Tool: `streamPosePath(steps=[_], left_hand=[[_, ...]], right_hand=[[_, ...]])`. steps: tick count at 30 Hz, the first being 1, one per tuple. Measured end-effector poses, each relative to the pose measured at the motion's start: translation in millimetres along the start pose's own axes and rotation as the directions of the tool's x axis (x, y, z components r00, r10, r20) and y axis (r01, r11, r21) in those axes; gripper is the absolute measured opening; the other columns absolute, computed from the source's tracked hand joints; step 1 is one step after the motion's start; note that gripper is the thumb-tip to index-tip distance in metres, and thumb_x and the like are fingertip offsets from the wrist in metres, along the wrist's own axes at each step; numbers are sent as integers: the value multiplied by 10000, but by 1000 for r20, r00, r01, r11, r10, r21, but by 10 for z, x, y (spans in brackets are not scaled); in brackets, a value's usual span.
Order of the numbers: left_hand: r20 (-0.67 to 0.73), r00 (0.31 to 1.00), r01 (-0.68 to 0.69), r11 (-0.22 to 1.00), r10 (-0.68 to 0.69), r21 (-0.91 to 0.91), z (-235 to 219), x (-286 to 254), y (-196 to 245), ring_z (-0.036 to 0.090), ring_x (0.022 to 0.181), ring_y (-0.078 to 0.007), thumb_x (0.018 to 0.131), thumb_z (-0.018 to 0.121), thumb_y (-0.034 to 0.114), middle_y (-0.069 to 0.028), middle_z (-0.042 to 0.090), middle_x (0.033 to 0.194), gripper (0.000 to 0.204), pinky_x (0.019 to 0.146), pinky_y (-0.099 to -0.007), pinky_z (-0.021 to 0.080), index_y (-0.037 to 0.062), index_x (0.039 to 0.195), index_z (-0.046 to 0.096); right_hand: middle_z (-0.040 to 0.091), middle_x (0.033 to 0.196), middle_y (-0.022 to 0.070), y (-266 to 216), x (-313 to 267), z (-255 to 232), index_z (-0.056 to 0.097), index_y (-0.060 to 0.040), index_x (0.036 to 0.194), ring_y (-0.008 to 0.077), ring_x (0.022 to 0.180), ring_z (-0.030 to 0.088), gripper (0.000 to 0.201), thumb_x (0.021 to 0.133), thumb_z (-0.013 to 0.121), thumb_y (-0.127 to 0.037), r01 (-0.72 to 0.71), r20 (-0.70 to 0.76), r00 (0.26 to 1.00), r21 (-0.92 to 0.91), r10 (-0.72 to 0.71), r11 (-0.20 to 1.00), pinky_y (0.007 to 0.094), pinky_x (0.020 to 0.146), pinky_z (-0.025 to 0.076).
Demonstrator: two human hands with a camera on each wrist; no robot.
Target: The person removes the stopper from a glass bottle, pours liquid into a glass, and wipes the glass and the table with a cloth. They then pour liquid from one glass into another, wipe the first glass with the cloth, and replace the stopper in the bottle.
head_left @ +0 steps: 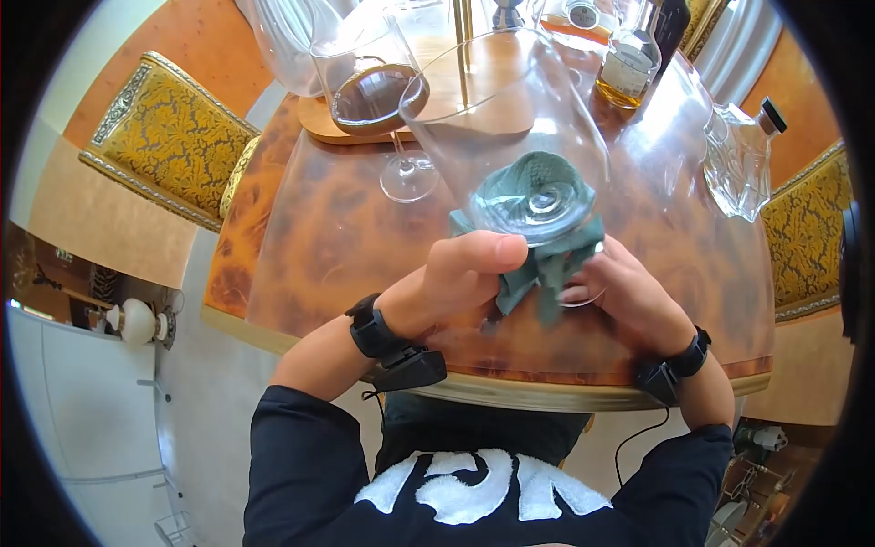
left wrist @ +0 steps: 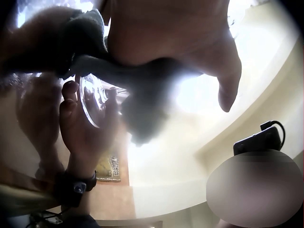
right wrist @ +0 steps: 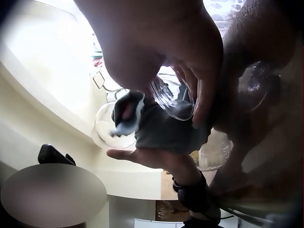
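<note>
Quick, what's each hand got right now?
Left hand: holding the cloth against the big glass; fingers mostly hidden.
Right hand: closed, holding the big glass by its foot.

A clear stemmed glass tilts, crumpled green cloth against its bowl.

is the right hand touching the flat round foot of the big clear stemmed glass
Touching: the left wrist view shows the right hand holding the clear round glass foot between thumb and fingers.
</note>
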State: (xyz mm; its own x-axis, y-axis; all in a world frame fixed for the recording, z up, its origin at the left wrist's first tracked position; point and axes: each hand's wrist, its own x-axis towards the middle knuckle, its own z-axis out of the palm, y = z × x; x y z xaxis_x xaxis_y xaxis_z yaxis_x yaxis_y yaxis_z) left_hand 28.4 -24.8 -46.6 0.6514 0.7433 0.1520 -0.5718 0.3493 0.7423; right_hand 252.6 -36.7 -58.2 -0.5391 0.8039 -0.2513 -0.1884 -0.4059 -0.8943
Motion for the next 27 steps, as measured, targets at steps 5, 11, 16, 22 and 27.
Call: streamPosePath(steps=[5,11,16,22,27], left_hand=[[-99,995,17,989,-3,144,6,-85,111,599,1174,-256,717,826,434,-170,571,1340,922,1024,-393,473,-25,1405,417],[15,972,-24,35,236,999,176,30,206,643,674,-131,679,892,379,-40,676,792,504,609,-301,526,14,950,674],[124,960,-83,-167,250,983,115,47,179,643,578,-318,687,814,559,-122,641,644,581,574,-367,529,23,839,650],[156,974,-102,-294,164,950,-95,73,82,661,650,-340,714,811,477,-127,659,669,476,623,-367,540,53,878,669],[174,921,-39,-361,349,932,-186,108,-20,625,624,-335,787,754,270,-101,658,698,196,595,-399,511,89,796,679]], right_hand=[[552,1256,141,-62,-47,-94,373,-21,1433,221,1051,620,532,998,550,-272,188,-7,980,-299,-199,936,327,889,534],[522,1312,172,-129,-74,-271,295,-55,1496,263,1134,573,1038,780,656,-714,556,-54,778,-405,-626,726,355,891,532],[410,1454,207,-178,-94,-265,130,-112,1568,282,1212,544,1200,694,777,-619,653,11,716,-364,-698,664,405,858,592],[493,1416,121,-208,-97,-364,437,-57,1454,244,1232,546,810,734,809,-60,523,217,821,-657,-528,543,354,880,586],[555,1329,151,-131,-84,-270,439,-24,1424,233,1137,601,686,833,748,-184,416,40,890,-478,-454,774,342,840,595]])
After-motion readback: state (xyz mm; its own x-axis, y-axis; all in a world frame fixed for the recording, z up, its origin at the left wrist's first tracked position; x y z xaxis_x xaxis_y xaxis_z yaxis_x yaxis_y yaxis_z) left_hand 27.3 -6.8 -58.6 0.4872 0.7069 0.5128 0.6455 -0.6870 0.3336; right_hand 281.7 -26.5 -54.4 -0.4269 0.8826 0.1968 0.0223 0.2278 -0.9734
